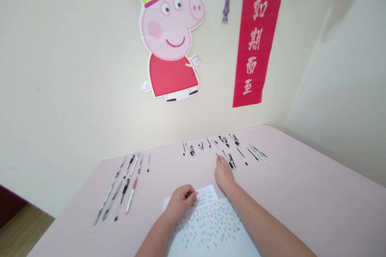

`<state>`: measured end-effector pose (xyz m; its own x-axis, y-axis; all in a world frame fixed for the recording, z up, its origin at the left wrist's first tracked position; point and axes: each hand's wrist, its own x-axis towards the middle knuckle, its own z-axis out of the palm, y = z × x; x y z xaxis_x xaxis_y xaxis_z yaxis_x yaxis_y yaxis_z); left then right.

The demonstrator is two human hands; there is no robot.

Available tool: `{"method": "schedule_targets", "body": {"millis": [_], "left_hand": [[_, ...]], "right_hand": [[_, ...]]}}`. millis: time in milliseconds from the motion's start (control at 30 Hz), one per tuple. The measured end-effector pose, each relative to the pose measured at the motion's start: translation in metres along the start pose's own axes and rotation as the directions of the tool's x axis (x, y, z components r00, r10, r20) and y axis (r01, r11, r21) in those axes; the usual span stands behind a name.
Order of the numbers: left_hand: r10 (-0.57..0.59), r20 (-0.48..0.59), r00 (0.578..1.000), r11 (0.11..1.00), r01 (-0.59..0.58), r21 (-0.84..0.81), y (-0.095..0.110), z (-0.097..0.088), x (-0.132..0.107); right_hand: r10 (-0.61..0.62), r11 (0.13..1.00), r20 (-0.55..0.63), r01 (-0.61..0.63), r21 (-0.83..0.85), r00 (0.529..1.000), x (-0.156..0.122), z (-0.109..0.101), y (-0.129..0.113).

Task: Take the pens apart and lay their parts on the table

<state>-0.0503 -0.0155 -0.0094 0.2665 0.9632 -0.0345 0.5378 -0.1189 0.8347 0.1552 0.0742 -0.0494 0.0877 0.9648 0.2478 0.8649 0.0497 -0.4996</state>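
My right hand (223, 172) reaches to the far part of the table, fingers pinched on a thin dark pen refill (218, 156). Just right of it lie black pen parts (230, 161). My left hand (181, 201) rests over the upper left of the white paper sheets (211, 225), its fingers curled in with the thumb against them. Whatever those fingers hold, if anything, is hidden. Small dark handwritten marks cover the sheets, and a smaller sheet (208, 192) shows at their top edge.
Whole pens lie in two rows at the left, among them a pink and white pen (131, 196) and a black pen (122, 198). More taken-apart pens (223, 140) line the back of the pink table (301, 192). A wall (90, 68) rises behind, with a pig cutout (173, 44) and a red banner (256, 56).
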Motion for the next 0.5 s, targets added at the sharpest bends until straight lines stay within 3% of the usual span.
{"method": "schedule_targets", "body": {"millis": [500], "left_hand": [[0.026, 0.001, 1.000, 1.000, -0.026, -0.001, -0.0055, 0.0015, 0.0011]], "right_hand": [[0.004, 1.000, -0.061, -0.004, 0.007, 0.998, -0.0006, -0.0022, -0.0015]]}}
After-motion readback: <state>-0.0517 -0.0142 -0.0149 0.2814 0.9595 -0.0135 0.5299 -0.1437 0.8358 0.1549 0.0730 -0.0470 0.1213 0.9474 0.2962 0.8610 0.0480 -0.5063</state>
